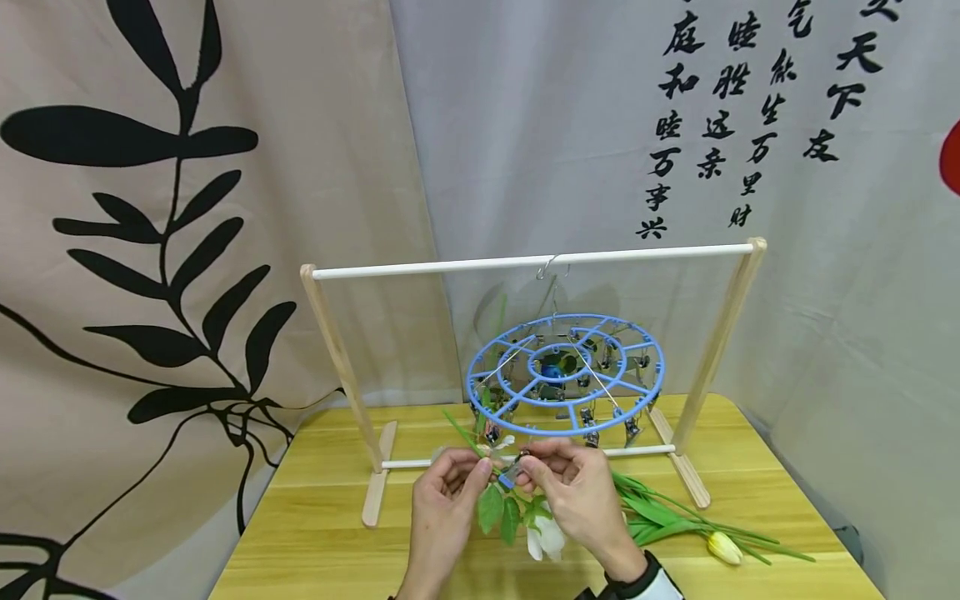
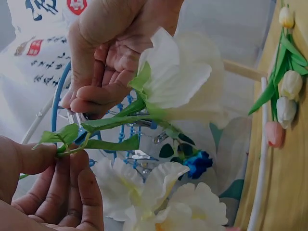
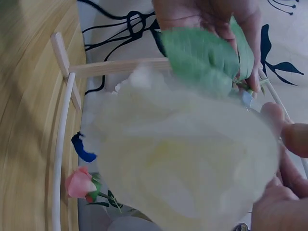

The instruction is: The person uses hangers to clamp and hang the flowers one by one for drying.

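Note:
In the head view my left hand (image 1: 450, 500) pinches the green stem of a white artificial flower (image 1: 547, 537) between thumb and fingers. The flower's bloom hangs head down below my hands, and its leaves (image 2: 115, 122) lie by the fingertips in the left wrist view. My right hand (image 1: 573, 500) pinches a small metal clip (image 1: 508, 479) with a blue part, right at the stem. Just behind both hands is a round blue hanging dryer (image 1: 566, 432) with several clips. In the right wrist view the bloom (image 3: 187, 149) covers much of the work.
A wooden stand with a white top bar (image 1: 465, 265) carries the dryer by a hook (image 1: 553, 265). A blue flower (image 2: 197, 163) and a pink rose (image 3: 81, 184) hang from the dryer. Tulips (image 1: 723, 546) lie on the wooden table (image 1: 300, 533) at the right.

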The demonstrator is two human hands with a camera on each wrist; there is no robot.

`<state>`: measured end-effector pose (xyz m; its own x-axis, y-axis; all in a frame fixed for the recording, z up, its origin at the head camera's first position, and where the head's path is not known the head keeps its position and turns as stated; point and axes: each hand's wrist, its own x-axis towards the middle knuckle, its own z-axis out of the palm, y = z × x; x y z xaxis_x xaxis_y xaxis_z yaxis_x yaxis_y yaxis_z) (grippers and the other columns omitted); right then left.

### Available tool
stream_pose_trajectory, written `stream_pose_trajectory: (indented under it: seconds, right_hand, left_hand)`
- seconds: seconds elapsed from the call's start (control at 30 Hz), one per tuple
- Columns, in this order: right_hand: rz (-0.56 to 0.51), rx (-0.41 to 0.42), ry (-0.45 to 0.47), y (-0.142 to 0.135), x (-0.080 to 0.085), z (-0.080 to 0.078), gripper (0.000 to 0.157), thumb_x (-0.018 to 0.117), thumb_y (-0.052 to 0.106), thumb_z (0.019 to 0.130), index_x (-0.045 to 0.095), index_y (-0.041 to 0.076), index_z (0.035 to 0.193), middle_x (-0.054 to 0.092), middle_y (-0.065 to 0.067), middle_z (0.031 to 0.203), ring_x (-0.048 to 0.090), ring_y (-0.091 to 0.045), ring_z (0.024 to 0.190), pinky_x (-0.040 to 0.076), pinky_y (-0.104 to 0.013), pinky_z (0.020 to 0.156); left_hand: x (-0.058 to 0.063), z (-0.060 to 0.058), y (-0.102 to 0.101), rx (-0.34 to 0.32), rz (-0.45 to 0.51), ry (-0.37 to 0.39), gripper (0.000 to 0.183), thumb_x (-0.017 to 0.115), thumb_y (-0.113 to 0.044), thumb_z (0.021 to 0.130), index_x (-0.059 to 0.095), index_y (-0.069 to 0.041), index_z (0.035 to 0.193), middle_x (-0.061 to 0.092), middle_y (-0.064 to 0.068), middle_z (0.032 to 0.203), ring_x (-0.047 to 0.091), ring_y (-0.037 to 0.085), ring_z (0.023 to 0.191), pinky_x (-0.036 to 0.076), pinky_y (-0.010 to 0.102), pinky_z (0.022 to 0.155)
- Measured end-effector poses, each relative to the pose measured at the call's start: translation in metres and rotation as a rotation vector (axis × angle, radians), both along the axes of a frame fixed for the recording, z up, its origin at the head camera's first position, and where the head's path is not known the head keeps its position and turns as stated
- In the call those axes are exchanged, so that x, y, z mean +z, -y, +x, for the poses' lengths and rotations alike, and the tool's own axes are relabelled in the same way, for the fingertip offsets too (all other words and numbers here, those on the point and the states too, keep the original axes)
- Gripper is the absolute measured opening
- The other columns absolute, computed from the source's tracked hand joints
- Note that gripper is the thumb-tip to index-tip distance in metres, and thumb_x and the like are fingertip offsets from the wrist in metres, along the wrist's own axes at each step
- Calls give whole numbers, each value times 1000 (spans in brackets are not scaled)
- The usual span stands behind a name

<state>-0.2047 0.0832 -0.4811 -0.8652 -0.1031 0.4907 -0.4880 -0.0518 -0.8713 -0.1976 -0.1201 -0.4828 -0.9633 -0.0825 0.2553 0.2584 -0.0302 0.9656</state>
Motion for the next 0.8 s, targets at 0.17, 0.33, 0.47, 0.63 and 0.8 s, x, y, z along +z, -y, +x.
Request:
stream_pose_trajectory:
  seconds: [0.17,0.33,0.47,0.63,0.8]
  right_hand:
    - [28,-18,44,2,0,1,21,79,0,109,76,-14,125,84,-31,102,85,-11,84,74,-34,77]
    - [35,-32,82,3,2,3,24,80,4,110,76,-12,128,85,-28,103,85,-12,85,75,-33,80]
    - [40,-42,87,5,5,4,29,81,4,109,75,-13,131,84,-29,109,86,-13,89,75,-33,85]
    - [85,-74,59,8,5,9,37,84,6,108,75,-10,140,87,-25,115,88,-14,97,73,-30,90]
    - [202,-127,-60,7,3,17,45,85,8,107,74,-5,148,87,-20,130,89,-20,101,73,-28,89]
  left_hand:
    - [0,-1,0,-12,23,14,18,83,-12,109,78,2,120,88,18,111,82,11,94,68,23,91]
    - [0,-2,1,-22,22,10,20,82,-12,110,77,3,122,87,19,113,81,11,96,67,23,93]
    - [0,-4,2,-9,12,24,20,84,-12,109,78,2,121,86,18,113,81,11,97,67,23,93]
    - [-1,-6,5,17,10,30,19,84,-11,109,78,3,120,86,19,113,80,9,96,66,22,91]
    - [-2,-10,9,41,3,18,18,83,-10,109,78,3,120,86,19,115,80,9,96,66,21,90]
